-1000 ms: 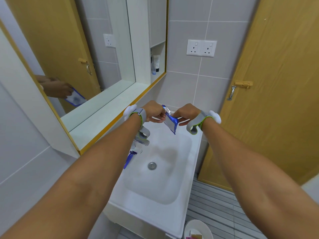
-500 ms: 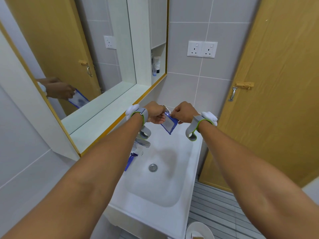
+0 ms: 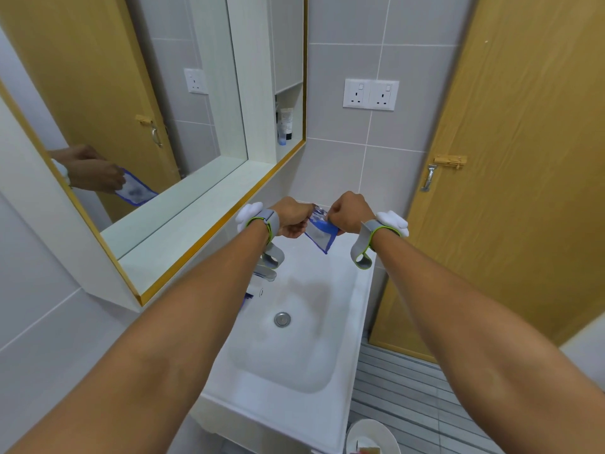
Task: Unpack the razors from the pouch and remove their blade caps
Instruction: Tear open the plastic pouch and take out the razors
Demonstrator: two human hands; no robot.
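The left hand (image 3: 292,218) and the right hand (image 3: 349,213) were both closed on the top edge of a small clear plastic pouch with blue trim (image 3: 320,234), one hand at each upper corner, knuckles turned toward the camera. The pouch hung from that pinched edge with its lower corner pointing down, held in the air above the far end of a white rectangular ceramic sink (image 3: 347,326). What lay inside the pouch could not be made out. Each wrist carried a grey strap with a green edge and a white padded block, the left strap (image 3: 265,221) and the right strap (image 3: 376,229) both trailing a loose loop. Below the left wrist stood a chrome tap (image 3: 266,272), and just beside it on the sink's rim lay a blue-handled razor (image 3: 246,299), mostly hidden by the left forearm. A round metal drain (image 3: 282,319) sat in the basin. To the left, a gold-framed wall mirror (image 3: 131,126) reflected the hands and pouch. A white double wall socket (image 3: 371,94) sat on the grey tiles, with a wooden door (image 3: 523,158) to the right.
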